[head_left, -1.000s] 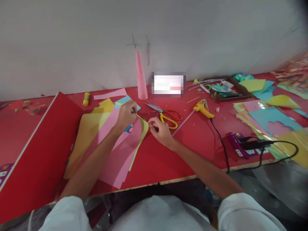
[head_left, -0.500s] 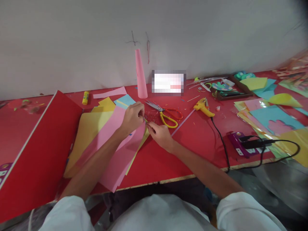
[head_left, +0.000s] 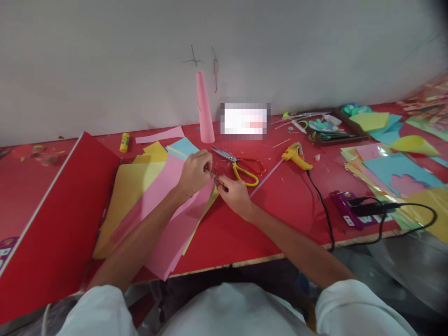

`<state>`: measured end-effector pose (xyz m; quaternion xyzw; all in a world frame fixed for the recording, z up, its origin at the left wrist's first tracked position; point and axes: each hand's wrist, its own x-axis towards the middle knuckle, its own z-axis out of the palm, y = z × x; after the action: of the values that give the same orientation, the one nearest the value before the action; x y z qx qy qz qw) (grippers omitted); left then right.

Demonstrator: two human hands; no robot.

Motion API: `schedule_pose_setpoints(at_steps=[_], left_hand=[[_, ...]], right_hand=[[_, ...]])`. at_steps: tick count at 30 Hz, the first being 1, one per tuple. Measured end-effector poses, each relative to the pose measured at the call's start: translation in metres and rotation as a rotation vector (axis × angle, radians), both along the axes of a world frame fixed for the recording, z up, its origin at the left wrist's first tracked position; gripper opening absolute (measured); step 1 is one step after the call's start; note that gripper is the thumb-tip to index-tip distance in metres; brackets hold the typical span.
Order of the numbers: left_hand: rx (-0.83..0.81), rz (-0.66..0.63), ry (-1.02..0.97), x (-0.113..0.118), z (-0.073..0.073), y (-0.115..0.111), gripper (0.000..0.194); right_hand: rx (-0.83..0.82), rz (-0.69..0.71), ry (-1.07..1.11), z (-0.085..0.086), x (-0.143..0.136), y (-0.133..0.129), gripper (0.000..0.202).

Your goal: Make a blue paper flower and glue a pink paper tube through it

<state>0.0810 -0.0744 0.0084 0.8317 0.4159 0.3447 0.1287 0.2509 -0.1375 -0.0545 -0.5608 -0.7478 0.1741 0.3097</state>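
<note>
My left hand is closed in a pinch above the pink paper sheets. Opposite it, my right hand pinches too, fingertips almost meeting the left ones. A thin strip runs between the two pinches; its material is too small to make out. Beyond my left hand a narrow pale yellow strip lies over light blue paper; whether it joins the pinched strip is hidden. Scissors with one red and one yellow handle lie open just past my right hand. Behind them stands a pink paper cone.
A yellow glue gun with a clear stick lies right, its cable reaching a purple box. A red board rises at left. A glue stick, craft tray and coloured papers lie around.
Both hands have shifted very slightly right, with a little more of the thin strip showing between them. The things on the table have stayed put.
</note>
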Motion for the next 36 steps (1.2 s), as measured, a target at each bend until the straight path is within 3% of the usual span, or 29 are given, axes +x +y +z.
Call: schedule_pose_setpoints(at_steps=[8, 14, 18, 26, 33, 36], left_hand=[[0.009, 0.036, 0.100, 0.002, 0.008, -0.003, 0.036], [-0.096, -0.121, 0.222, -0.006, 0.029, -0.012, 0.051], [-0.174, -0.201, 0.348, -0.009, 0.036, -0.019, 0.078], [-0.219, -0.224, 0.492, -0.010, 0.026, -0.019, 0.084], [-0.222, -0.204, 0.487, -0.010, 0.013, -0.016, 0.085], [-0.241, -0.149, 0.443, -0.002, 0.008, -0.020, 0.092]], right_hand=[[0.003, 0.011, 0.264, 0.004, 0.001, 0.000, 0.018], [-0.070, 0.056, 0.641, 0.011, 0.006, 0.006, 0.017], [-0.047, 0.070, 0.776, 0.010, 0.013, 0.017, 0.019], [-0.082, 0.107, 0.781, 0.007, 0.019, 0.026, 0.021], [-0.014, 0.026, 0.789, 0.005, 0.026, 0.032, 0.027], [0.008, -0.076, 0.864, 0.004, 0.032, 0.034, 0.028]])
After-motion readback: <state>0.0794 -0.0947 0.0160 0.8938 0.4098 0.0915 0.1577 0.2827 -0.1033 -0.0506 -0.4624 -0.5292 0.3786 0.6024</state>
